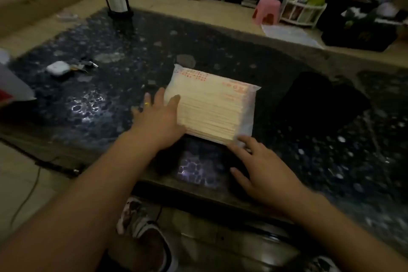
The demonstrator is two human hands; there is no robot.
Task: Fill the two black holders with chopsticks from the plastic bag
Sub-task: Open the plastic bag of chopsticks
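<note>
Left hand (157, 115) lies flat with straight fingers on the near-left end of the sealed plastic bag (212, 104), likely steadying it, right hand (262, 168) spread loose at its near-right corner, the pale chopsticks packed tight mid-table beside 2 dark, blurry black holders (318, 97).
</note>
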